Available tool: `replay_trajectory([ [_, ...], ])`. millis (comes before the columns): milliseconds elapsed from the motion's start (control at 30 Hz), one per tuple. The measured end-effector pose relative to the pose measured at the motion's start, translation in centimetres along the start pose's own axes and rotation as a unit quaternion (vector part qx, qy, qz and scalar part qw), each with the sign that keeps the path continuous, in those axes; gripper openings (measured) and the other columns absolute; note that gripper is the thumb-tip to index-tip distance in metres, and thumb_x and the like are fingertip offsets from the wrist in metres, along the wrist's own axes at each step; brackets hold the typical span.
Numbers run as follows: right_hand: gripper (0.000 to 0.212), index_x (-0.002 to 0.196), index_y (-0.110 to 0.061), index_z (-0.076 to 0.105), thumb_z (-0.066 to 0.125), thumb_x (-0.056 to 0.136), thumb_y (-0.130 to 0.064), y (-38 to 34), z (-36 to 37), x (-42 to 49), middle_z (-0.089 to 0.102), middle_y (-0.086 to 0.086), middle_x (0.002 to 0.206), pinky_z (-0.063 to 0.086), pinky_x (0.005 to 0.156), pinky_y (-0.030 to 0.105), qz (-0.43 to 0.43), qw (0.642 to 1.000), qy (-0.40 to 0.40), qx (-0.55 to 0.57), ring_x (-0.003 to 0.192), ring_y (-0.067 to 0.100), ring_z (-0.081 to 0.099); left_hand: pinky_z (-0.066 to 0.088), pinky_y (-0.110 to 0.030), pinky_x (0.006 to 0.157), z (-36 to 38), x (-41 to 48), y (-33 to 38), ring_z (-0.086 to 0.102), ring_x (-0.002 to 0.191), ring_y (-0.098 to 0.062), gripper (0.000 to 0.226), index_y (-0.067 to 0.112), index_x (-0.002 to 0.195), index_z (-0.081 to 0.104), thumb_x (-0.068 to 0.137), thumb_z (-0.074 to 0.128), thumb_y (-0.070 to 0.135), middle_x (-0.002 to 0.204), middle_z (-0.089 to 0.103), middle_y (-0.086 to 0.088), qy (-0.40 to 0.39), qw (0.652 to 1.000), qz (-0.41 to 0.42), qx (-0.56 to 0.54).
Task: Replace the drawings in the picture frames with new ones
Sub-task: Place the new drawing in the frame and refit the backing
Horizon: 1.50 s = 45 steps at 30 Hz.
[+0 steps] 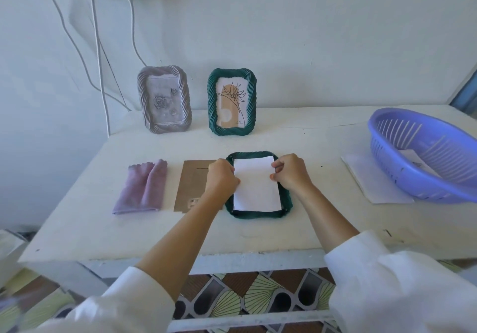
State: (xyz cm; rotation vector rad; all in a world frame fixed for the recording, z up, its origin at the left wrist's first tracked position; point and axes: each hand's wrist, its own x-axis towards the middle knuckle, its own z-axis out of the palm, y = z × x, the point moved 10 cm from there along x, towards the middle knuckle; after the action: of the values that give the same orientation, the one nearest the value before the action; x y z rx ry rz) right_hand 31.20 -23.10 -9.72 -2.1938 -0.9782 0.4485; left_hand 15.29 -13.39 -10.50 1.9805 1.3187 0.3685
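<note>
The left hand (pixel 222 175) curls its fingers over the left edge of a white sheet (pixel 255 185), and the right hand (pixel 290 172) pinches the right edge near the top corner; both hold the paper as it lies blank side up inside the back of a dark green frame (pixel 258 214) laid face down on the table (pixel 180 237). The sheet looks seated, or nearly so, in the recess (whether it is the new drawing or the old one cannot be told from its blank back). Just left of the frame, partly under the left wrist, lies the brown backing board (pixel 192 177), so this frame is open and not yet closed. Further left rests a folded purple cloth (pixel 144 188). At the wall stand a grey frame (pixel 164 99) and a second green frame (pixel 231 101), each showing a drawing. At the right, a purple basket (pixel 423 152) holds some paper and sits on more white sheets (pixel 371 180). By my judgement, the task is in mid-course: the board must go back, and the standing frames may remain.
</note>
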Motion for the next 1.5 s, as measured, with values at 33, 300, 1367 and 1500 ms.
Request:
replay_trajectory([
  [33,0.035,0.110,0.003,0.063,0.070,0.076,-0.001,0.0,0.0,0.0,0.065,0.019,0.109,0.045,0.082,0.025,-0.002,1.000,0.001,-0.008,0.101,0.028,0.061,0.032,-0.027,0.062,0.0,0.1,0.0,0.035,0.071,-0.019,0.022,0.010,0.070,0.050,0.078,0.058,-0.009,0.076,0.043,-0.009,0.000,1.000,0.003,0.009],
  [300,0.037,0.121,0.002,0.056,0.060,0.085,-0.004,-0.4,1.1,-0.1,0.057,0.016,0.126,0.041,0.095,0.030,-0.031,0.995,-0.018,-0.091,0.119,0.030,0.052,0.036,-0.029,0.064,0.2,0.2,0.2,0.038,0.072,-0.021,0.047,0.020,0.056,0.029,0.081,0.057,-0.008,0.083,0.045,-0.009,0.016,0.998,0.014,0.051],
  [1367,0.058,0.128,-0.017,0.053,0.074,0.075,-0.018,2.0,1.9,1.2,0.044,0.009,0.138,0.038,0.093,0.032,-0.043,0.987,-0.154,-0.027,0.125,0.025,0.044,0.049,-0.029,0.083,1.0,-0.2,1.1,0.056,0.085,-0.024,0.015,0.008,0.078,0.064,0.079,0.072,0.020,0.097,0.061,-0.014,-0.054,0.991,0.050,0.108],
  [1500,0.057,0.126,-0.016,0.055,0.076,0.074,-0.019,2.2,2.0,1.4,0.046,0.010,0.136,0.038,0.092,0.031,-0.049,0.987,-0.152,-0.034,0.123,0.025,0.045,0.049,-0.030,0.086,1.1,-0.2,1.1,0.059,0.094,-0.027,0.046,-0.003,0.116,0.061,0.077,0.074,0.019,0.109,0.064,-0.016,-0.060,0.991,0.055,0.103],
])
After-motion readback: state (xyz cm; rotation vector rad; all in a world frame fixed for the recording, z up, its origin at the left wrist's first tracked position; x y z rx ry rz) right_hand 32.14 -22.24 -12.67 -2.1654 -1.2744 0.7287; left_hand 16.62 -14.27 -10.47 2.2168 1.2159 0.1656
